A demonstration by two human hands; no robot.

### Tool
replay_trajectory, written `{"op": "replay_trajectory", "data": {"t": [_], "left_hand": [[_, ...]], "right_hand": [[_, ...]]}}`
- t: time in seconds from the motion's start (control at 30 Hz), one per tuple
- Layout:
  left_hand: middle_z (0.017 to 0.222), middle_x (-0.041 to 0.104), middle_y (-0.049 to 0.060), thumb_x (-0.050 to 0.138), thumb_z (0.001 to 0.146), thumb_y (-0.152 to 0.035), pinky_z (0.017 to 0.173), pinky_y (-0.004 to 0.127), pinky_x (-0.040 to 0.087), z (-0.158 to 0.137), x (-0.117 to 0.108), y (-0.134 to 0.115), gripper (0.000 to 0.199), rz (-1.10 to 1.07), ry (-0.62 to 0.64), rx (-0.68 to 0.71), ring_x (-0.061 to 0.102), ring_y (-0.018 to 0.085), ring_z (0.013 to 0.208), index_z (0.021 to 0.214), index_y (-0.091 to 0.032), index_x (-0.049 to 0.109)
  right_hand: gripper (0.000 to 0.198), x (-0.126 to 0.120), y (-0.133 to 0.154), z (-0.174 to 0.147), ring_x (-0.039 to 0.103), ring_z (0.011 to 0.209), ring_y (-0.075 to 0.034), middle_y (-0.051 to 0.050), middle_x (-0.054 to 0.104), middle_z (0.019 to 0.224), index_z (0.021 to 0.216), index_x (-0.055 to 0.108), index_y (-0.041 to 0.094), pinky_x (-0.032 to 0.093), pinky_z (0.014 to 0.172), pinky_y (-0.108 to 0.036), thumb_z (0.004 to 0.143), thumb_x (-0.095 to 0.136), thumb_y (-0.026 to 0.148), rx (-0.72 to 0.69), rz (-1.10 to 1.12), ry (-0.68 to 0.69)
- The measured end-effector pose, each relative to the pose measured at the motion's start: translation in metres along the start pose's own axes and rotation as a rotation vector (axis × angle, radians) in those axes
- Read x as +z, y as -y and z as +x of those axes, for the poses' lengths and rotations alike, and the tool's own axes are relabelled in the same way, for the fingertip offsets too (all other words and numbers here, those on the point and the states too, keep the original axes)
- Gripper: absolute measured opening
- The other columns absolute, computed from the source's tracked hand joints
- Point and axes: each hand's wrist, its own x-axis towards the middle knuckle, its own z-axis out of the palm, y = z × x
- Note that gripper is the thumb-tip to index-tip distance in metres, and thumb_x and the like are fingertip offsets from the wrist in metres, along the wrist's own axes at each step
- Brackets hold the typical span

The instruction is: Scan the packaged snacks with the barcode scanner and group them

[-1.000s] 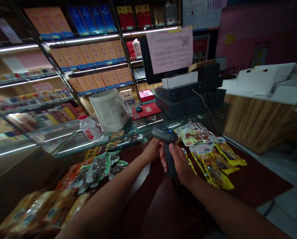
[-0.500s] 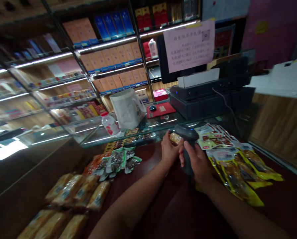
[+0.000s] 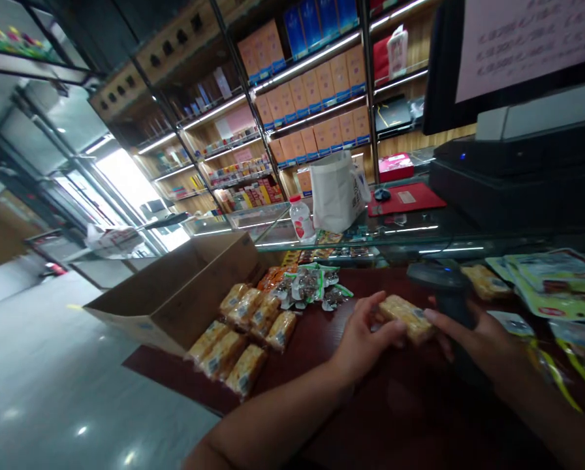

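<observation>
My left hand (image 3: 363, 336) is closed on the near-left end of a wrapped pastry (image 3: 405, 316), a golden block in clear film with a small printed label. A dark barcode scanner (image 3: 442, 279) with a small blue light is gripped by its handle in my right hand (image 3: 488, 346). The right thumb reaches to the pastry's right end and seems to touch it. To the left, several similar wrapped pastries (image 3: 246, 369) lie in two groups on the dark red tabletop. Another wrapped pastry (image 3: 486, 282) lies just beyond the scanner, to its right.
Silver-green packets (image 3: 307, 284) and a brown carton (image 3: 189, 287) are at left. Green snack packs (image 3: 557, 277) and yellow-edged bags (image 3: 579, 352) lie at right. Behind stand a red-capped bottle (image 3: 301, 219), a white bag (image 3: 334, 192) and a monitor (image 3: 437, 72).
My view has swung left, bringing the carton's inside and the floor into sight. The pastry, earlier partly behind the scanner, now shows to its left. Both hands keep their holds.
</observation>
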Motion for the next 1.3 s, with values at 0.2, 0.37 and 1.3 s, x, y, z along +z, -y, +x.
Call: {"op": "replay_trajectory", "data": {"t": [0.2,0.37,1.3], "left_hand": [[0.08,0.07,0.006,0.09,0.06,-0.036,0.065,0.027,0.056,-0.004,-0.03,-0.006,0.044,-0.147,0.003,-0.094,0.068,0.014,0.066,0.089,-0.013,0.067],[0.077,0.071,0.003,0.089,0.06,-0.037,0.067,0.026,0.056,0.009,-0.056,-0.013,0.038,-0.054,-0.164,0.05,0.067,0.012,0.064,0.081,-0.013,0.068],[0.09,0.067,0.003,0.063,0.081,-0.021,0.069,0.029,0.06,0.036,-0.095,-0.01,0.006,0.454,-0.329,0.532,0.067,0.015,0.075,0.083,-0.018,0.068]], "right_hand": [[0.062,0.004,-0.004,-0.005,0.057,0.039,-0.022,0.004,0.058,0.046,0.111,0.059,0.022,0.045,0.04,-0.033,0.067,0.078,0.06,0.098,-0.019,0.11],[0.058,0.009,-0.009,-0.007,0.052,0.039,-0.017,0.003,0.058,0.051,0.107,0.059,0.022,0.043,0.04,-0.029,0.071,0.073,0.065,0.092,-0.014,0.097],[0.053,-0.003,0.004,-0.018,0.058,0.047,-0.012,-0.007,0.069,0.084,0.112,0.061,0.017,0.042,0.035,-0.02,0.088,0.057,0.065,0.098,0.148,0.355]]}}
